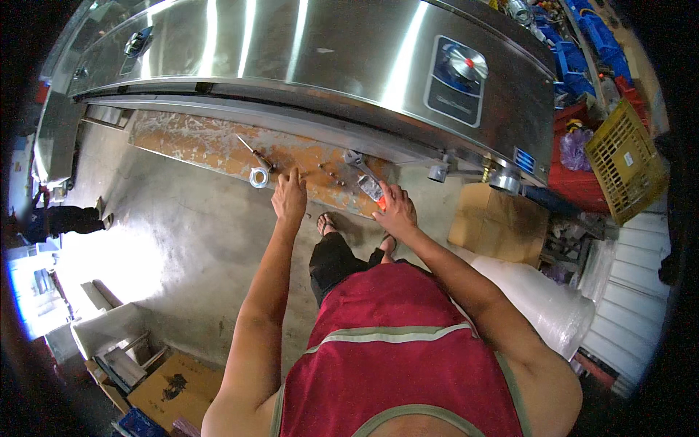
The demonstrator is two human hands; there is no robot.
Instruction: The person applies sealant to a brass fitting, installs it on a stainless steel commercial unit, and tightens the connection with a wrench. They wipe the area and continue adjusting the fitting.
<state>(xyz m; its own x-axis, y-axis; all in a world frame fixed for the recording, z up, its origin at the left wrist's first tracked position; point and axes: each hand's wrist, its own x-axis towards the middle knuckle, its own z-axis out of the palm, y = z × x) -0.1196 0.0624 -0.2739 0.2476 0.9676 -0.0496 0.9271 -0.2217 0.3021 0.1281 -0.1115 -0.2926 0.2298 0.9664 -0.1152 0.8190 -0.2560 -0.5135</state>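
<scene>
Orange pc [381,203] clamped in R hand [397,212], wrench [361,163] beyond; L hand [290,198] nr roll [253,179], can't tell grip.

At the fingertips of the right hand [399,213], over the scuffed orange-brown board [196,142]: a small silvery-and-orange item [371,189], kind unclear, orange end nearest the thumb. Just beyond, lying on the board: a grey metal adjustable wrench [355,158], head farther out, handle slanting toward the hand.

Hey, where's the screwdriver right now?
In the head view, the screwdriver lies left of centre on the brown board, just beyond the white ring, ahead and to the left of the left hand.
</scene>
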